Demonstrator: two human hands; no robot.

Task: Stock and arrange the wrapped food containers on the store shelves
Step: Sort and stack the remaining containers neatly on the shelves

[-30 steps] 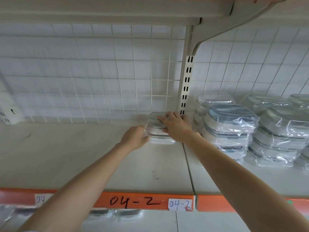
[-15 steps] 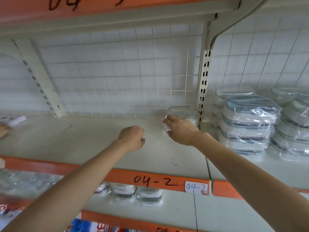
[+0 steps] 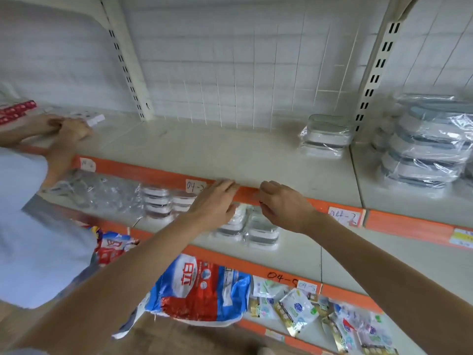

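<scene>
**Hands hover at shelf edge, wrapped container set at rear**

Hands meet in front of the orange strip (image 3: pixel 163 175) that fronts the upper shelf (image 3: pixel 230 155). Your left hand (image 3: pixel 213 203) reaches in from 7 o'clock, fingers straight and loosely spread, tips over the strip just beside the "04-2" label (image 3: pixel 194 186), holding nothing. Your right hand (image 3: pixel 284 204) comes in from 5 o'clock, fingers curled under in a loose fist; it grips nothing that can be seen. The two hands are near each other but apart.

The wrapped food container (image 3: pixel 326 135) stands at 2 o'clock on the upper shelf, well apart from both hands, close to the wire grid back (image 3: pixel 230 85) and just left of the slotted upright (image 3: pixel 376 70). Right of that upright, at 3 o'clock, the stack of wrapped containers (image 3: pixel 427 147) fills the neighbouring bay.

On the lower shelf (image 3: pixel 302 252), more wrapped containers (image 3: pixel 261 229) sit directly under your hands, with another group (image 3: pixel 158 201) to their left. Beneath, at 6 o'clock, a blue, white and red bag (image 3: pixel 202 290) lies beside small packets (image 3: pixel 297 308).

At 9 o'clock another person in a pale shirt (image 3: pixel 33 226) has both hands (image 3: pixel 64 129) on the upper shelf near red boxes (image 3: pixel 15 111); whether those hands hold anything cannot be told.
</scene>
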